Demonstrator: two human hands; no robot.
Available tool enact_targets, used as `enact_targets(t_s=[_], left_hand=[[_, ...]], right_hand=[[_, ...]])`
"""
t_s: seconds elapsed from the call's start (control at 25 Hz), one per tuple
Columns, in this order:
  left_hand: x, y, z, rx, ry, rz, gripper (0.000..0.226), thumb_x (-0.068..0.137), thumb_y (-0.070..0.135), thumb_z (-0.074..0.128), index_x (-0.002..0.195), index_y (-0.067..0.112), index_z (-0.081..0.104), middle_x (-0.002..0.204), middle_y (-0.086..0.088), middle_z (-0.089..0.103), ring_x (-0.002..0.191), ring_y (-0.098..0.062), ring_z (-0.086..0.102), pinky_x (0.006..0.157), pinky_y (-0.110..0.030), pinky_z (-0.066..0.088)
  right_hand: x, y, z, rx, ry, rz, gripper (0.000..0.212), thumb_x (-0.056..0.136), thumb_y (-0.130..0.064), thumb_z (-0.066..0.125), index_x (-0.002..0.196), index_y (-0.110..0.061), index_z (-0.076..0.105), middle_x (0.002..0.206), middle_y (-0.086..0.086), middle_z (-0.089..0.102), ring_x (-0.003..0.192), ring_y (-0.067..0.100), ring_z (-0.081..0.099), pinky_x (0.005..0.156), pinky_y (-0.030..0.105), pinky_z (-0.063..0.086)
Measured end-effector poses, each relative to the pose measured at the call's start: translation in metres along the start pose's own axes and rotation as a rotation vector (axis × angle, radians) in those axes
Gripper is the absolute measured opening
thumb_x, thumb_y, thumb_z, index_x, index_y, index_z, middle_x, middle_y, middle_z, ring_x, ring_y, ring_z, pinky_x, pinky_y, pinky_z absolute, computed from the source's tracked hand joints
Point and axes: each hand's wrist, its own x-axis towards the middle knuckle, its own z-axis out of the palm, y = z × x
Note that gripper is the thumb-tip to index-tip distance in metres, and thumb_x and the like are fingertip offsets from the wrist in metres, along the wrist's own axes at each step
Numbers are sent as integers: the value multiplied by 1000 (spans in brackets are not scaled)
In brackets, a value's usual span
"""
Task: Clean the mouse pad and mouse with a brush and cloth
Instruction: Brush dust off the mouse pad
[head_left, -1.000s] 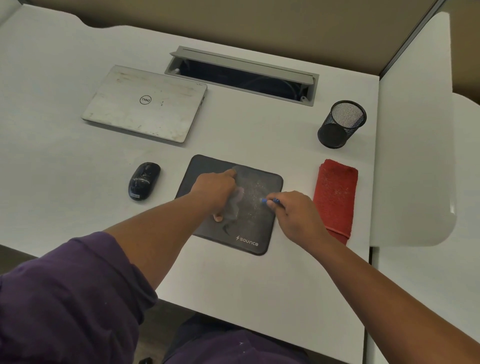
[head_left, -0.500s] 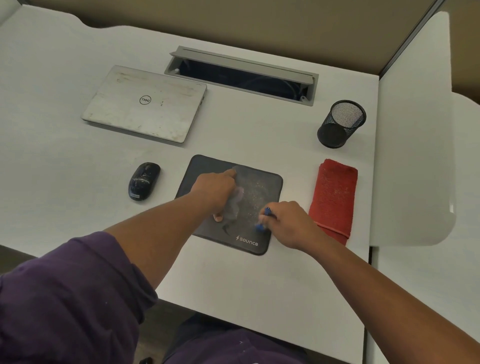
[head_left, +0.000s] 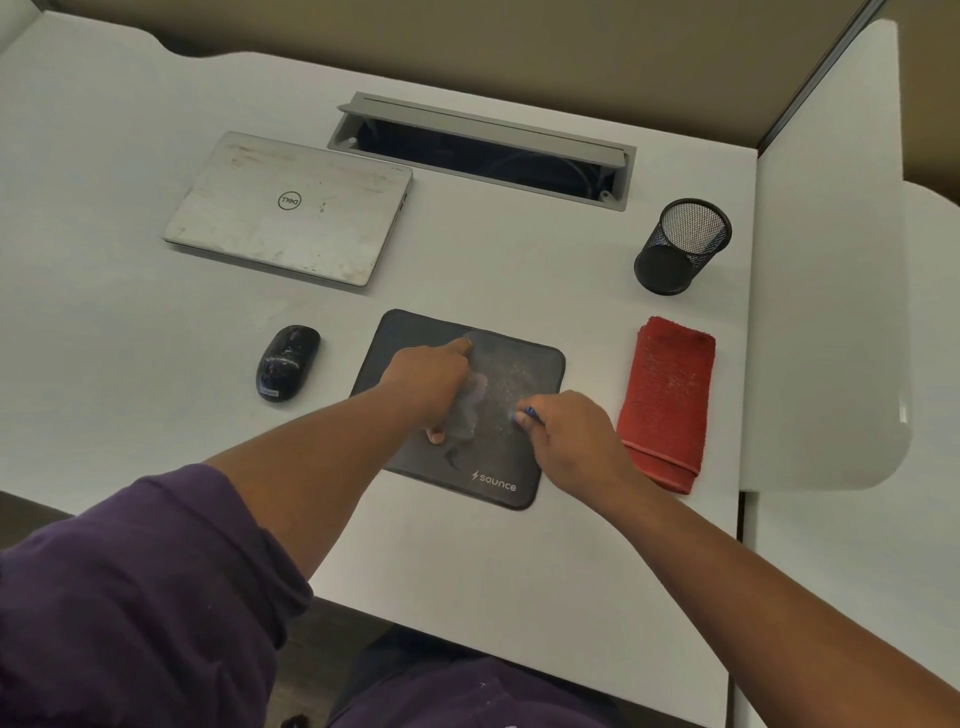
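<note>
White surface (head_left: 130, 322), bare along the left stretch and along the near edge below the pad. At upper left, closed silver laptop (head_left: 291, 208), lid smudged, lying flat and well apart from the work. Behind it and to the right, open cable tray (head_left: 483, 145) sunk into the surface near the back wall. Dark mouse (head_left: 287, 362) just left of the pad, upright on its base, apart from both hands. Black mouse pad (head_left: 410, 332) at centre, dusted with pale specks across its right half, logo at the near right corner. Left hand (head_left: 428, 382) pressed down on the middle of the pad, fingers curled under, forefinger stretched toward the far edge, thumb tip touching the pad on the near side; nothing seen held in it. Right hand (head_left: 563, 434) over the pad's right edge, fingers closed round a blue brush (head_left: 525, 414), only the tip showing beyond the fingertips and resting among the specks. Folded red cloth (head_left: 667, 400) just right of the pad, lying lengthwise, untouched, close to the right wrist. Black mesh pen cup (head_left: 680, 244) behind the cloth, upright. White partition panel (head_left: 826, 291) closing off the right side, hard against the surface edge beside cloth and cup. Purple sleeve (head_left: 130, 597) pushed up the left forearm at lower left.
</note>
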Motion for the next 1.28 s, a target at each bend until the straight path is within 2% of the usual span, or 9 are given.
enact_targets(t_s=[0.12, 0.28, 0.4, 0.56, 0.68, 0.84, 1.0, 1.16, 1.28], left_hand=[[-1, 0, 0, 48, 0, 18, 68, 61, 22, 92, 120, 19, 58, 136, 5, 50, 90, -27, 65, 71, -37, 54], [2, 0, 1, -37, -23, -2, 73, 62, 24, 88, 124, 16, 51, 132, 3, 61, 93, -28, 67, 71, -34, 51], [3, -1, 2, -27, -17, -5, 81, 61, 27, 91, 129, 15, 48, 133, 2, 62, 93, -29, 67, 70, -35, 51], [2, -2, 3, 1, -1, 27, 70, 65, 28, 88, 125, 21, 54, 138, 4, 53, 90, -28, 65, 66, -34, 49], [4, -3, 6, 52, -2, 17, 78, 62, 28, 91, 130, 21, 52, 145, 5, 47, 91, -28, 65, 70, -37, 54], [3, -3, 3, 28, 3, 46, 70, 60, 33, 87, 124, 27, 58, 149, 5, 40, 95, -30, 64, 75, -41, 56], [3, -4, 6, 54, 0, 36, 82, 56, 30, 95, 127, 27, 54, 148, 5, 43, 96, -27, 66, 76, -42, 58], [5, -6, 7, 55, 7, 2, 105, 52, 37, 98, 143, 20, 46, 153, 8, 40, 103, -28, 66, 78, -40, 57], [4, -6, 7, 56, 22, 44, 91, 53, 34, 97, 133, 27, 54, 156, 8, 32, 101, -28, 66, 76, -40, 57]], right_hand=[[-3, -4, 5, 173, -228, 10, 19, 95, -23, 59, 79, -16, 66, 74, -6, 66, 67, 17, 56, 64, 33, 42], [-6, 0, 9, 34, 89, -38, 22, 99, -23, 56, 90, -12, 72, 79, 4, 71, 74, 25, 62, 67, 39, 47], [-11, -4, 17, 163, -99, 44, 17, 97, -24, 58, 89, -19, 72, 82, -3, 72, 75, 16, 63, 70, 33, 49], [-5, 0, 10, 119, 78, -13, 18, 98, -25, 59, 84, -22, 69, 76, -5, 68, 67, 14, 53, 63, 31, 38], [-5, -4, 10, 208, -164, 8, 19, 96, -26, 59, 80, -18, 65, 71, -6, 66, 65, 13, 57, 64, 33, 47], [-4, -3, 11, 234, 51, 0, 23, 98, -25, 60, 75, -29, 62, 63, -16, 56, 61, 6, 53, 61, 25, 41], [-6, -2, 20, 398, -93, 58, 15, 96, -26, 60, 83, -27, 68, 65, -24, 62, 60, -2, 56, 57, 14, 39], [5, -7, 19, 443, 149, 35, 17, 98, -24, 61, 106, -23, 76, 91, -18, 72, 82, -1, 63, 71, 8, 43], [18, -7, 14, 193, -163, 48, 19, 100, -28, 58, 107, -27, 75, 100, -13, 73, 94, 9, 65, 79, 26, 49]])
